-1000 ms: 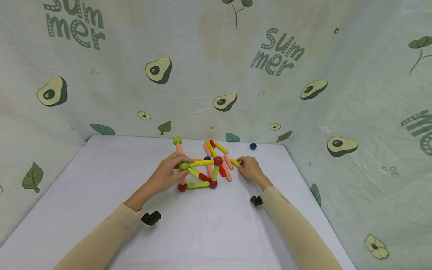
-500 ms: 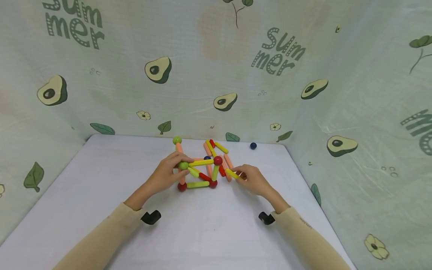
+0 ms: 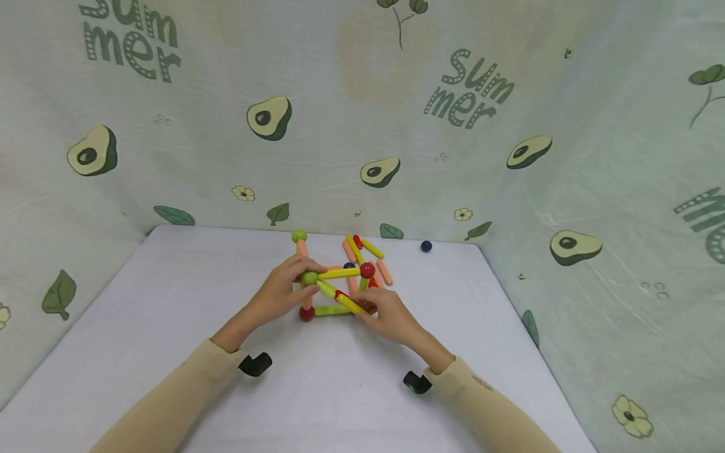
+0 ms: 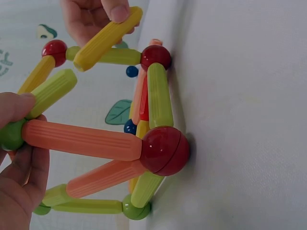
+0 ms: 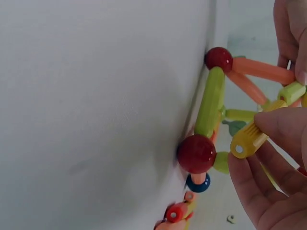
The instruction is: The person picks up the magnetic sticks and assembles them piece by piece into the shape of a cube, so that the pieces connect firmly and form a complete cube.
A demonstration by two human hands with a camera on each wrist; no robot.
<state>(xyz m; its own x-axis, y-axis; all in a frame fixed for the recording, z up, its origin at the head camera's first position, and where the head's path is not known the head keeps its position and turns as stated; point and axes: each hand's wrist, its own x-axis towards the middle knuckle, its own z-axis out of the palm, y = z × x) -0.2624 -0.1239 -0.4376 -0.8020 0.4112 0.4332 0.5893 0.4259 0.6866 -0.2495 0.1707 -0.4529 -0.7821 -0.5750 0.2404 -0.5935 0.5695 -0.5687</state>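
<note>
My left hand grips a green ball at an upper corner of a frame of magnetic rods and balls. From that ball a short light-green rod juts out with a free end. My right hand pinches a yellow rod between thumb and fingers, its tip pointing at the light-green rod's end. In the left wrist view a small gap shows between the two rods. An orange rod runs from the held ball to a red ball on the table. Right-hand fingers partly hide the frame's near right corner in the head view.
Loose rods lie behind and right of the frame, among them an orange rod and a yellow rod. A dark blue ball sits near the back edge of the white table. A printed cloth hangs behind.
My right hand has brought the yellow rod from beside the loose rods leftward and nearer, over to the frame. My left hand stays on the green ball.
</note>
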